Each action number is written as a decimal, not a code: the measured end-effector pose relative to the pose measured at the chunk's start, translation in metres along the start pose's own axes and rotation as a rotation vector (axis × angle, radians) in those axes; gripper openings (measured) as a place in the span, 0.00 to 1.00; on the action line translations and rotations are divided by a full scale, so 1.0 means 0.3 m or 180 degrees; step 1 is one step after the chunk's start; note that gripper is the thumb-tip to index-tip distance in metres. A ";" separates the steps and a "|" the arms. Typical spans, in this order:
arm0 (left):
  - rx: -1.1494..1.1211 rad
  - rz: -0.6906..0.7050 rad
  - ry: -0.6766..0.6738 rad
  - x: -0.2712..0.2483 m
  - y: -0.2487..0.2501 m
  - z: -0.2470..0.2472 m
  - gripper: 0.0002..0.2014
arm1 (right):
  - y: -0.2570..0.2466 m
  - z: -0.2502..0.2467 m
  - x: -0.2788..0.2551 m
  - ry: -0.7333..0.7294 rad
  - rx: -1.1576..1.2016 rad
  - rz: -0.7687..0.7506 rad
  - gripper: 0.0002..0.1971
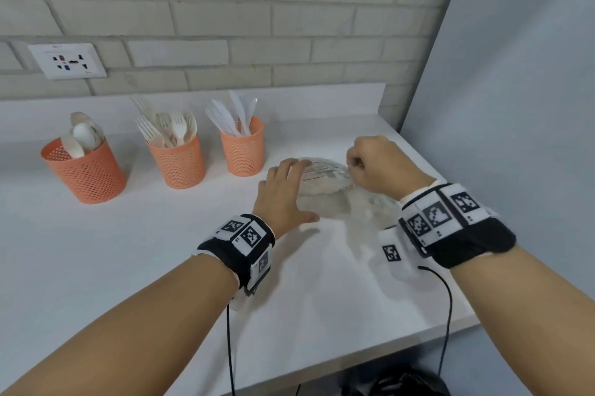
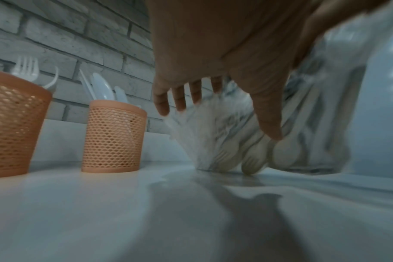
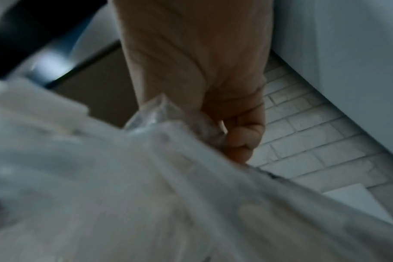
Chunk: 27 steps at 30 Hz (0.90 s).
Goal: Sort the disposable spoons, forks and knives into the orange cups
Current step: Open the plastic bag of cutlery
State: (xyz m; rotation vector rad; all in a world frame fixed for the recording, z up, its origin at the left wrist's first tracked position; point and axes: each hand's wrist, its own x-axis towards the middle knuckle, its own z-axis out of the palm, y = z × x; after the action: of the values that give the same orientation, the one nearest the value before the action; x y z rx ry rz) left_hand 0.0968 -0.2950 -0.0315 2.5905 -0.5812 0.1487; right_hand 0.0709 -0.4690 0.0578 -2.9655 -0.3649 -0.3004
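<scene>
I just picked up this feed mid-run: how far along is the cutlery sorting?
Well along. The left cup holds spoons, the middle cup forks, the right cup knives. In hand: the right hand grips a clear plastic bag on the counter, and the left hand rests spread against it. Left: the left wrist view shows forks and spoons inside the bag, unsorted.

The head camera looks forward and down from above on the white counter (image 1: 161,250) and the brick wall (image 1: 225,9). The left wrist camera sits very low over the counter and faces toward the wall. The right wrist camera looks along the hand, very near to a clear plastic bag (image 3: 146,195). All three views share this bag and the wall.
</scene>
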 end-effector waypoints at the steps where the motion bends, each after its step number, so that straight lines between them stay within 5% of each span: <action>1: -0.0017 -0.0026 0.0076 -0.005 -0.004 -0.009 0.48 | -0.020 -0.026 0.002 -0.0015 0.0262 -0.0038 0.09; 6: -0.0588 0.0389 0.0541 -0.047 -0.064 -0.150 0.23 | -0.112 -0.099 0.005 -0.0422 0.1732 0.0339 0.08; 12: -0.0266 0.0065 -0.0415 -0.143 -0.174 -0.443 0.21 | -0.164 -0.025 0.083 -0.1292 0.3310 0.0595 0.08; 18: -0.0174 -0.0857 -0.1355 -0.200 -0.297 -0.542 0.15 | -0.275 0.090 0.143 -0.2349 0.2574 0.0398 0.18; 22: -0.0320 -0.0815 -0.0727 -0.212 -0.377 -0.547 0.09 | -0.363 0.103 0.162 -0.2516 0.1358 -0.0155 0.36; 24: -0.0251 -0.0729 -0.0349 -0.210 -0.388 -0.553 0.06 | -0.391 0.127 0.178 -0.2071 0.0806 -0.0535 0.27; 26: -0.0180 -0.0741 -0.0207 -0.201 -0.402 -0.555 0.03 | -0.413 0.155 0.189 -0.1541 0.0739 -0.0640 0.01; 27: -0.0142 -0.0799 -0.0147 -0.196 -0.414 -0.553 0.05 | -0.411 0.173 0.197 -0.1468 0.0809 -0.0573 0.07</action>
State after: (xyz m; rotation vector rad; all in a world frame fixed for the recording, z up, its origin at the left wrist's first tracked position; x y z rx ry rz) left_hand 0.0966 -0.0954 0.0492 2.6019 -0.2677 -0.0070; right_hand 0.1053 -0.3288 0.0338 -2.7252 -0.6664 0.3939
